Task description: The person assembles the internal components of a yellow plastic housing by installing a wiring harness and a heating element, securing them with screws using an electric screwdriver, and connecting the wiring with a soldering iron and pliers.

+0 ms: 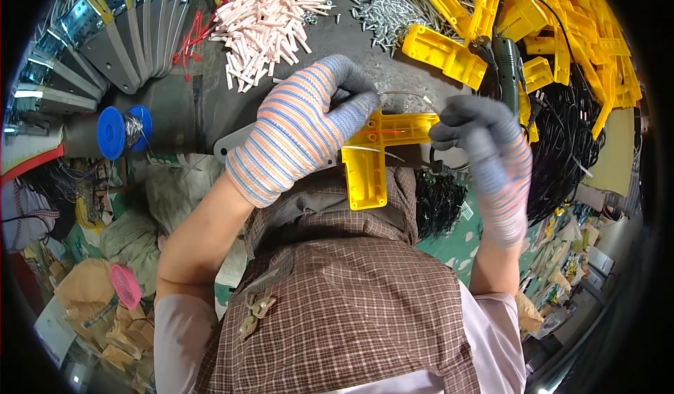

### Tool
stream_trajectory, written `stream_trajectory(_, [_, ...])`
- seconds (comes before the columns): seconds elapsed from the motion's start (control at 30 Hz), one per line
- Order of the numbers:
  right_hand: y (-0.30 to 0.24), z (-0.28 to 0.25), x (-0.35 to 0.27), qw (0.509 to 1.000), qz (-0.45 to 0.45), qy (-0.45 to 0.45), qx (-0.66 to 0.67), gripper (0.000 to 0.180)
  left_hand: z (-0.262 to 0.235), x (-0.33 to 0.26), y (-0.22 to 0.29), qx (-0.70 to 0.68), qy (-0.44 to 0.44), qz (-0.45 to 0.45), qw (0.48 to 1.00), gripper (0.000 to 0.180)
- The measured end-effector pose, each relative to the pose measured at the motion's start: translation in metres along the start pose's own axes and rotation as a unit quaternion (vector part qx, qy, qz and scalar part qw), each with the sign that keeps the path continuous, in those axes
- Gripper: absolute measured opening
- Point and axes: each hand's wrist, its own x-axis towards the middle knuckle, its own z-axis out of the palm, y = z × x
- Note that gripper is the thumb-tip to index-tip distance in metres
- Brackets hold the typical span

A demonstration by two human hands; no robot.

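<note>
Housing (pixel 368 161), yellow T-shaped plastic, sits between left hand (pixel 298 127) and right hand (pixel 493 159) on my feed, both in striped grey-fingered knit gloves (pixel 281 145). Left pinches its upper left, I'd guess for steadying; right's half-curled beside its right end, too blurry to tell what's gripped.

The left hand (pixel 295 127) is gloved in orange, blue and whitish stripes, dark grey at the fingers; the blurred right hand (pixel 495 155) shows matching stripes and grey. The cross-armed plastic housing (pixel 365 187) at the near edge of the dark grey worktop (pixel 328 47) is plain yellow, with a red strand (pixel 387 132) across it. Toward the far edge: pinkish-white tubes (pixel 263 25), silver screws (pixel 386 16). Toward the left edge, the spool (pixel 110 134) has blue flanges. The apron (pixel 344 303) is brown with a pale check.
</note>
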Motion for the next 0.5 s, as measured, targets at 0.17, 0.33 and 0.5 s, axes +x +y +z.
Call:
stream_trajectory(0.17, [0.005,0.012,0.007,0.922,-0.199,-0.091,-0.32,0.033,0.0,-0.001,0.003,-0.003,0.004,-0.029,1.0,0.02])
stream_trajectory(0.33, [0.014,0.018,0.009,0.893,-0.201,-0.086,-0.393,0.02,0.006,-0.023,0.004,0.116,0.141,0.062,0.981,0.032])
stream_trajectory(0.5, [0.013,0.02,0.008,0.945,-0.187,-0.08,-0.255,0.016,0.022,-0.044,0.0,0.32,0.196,0.25,0.892,0.034])
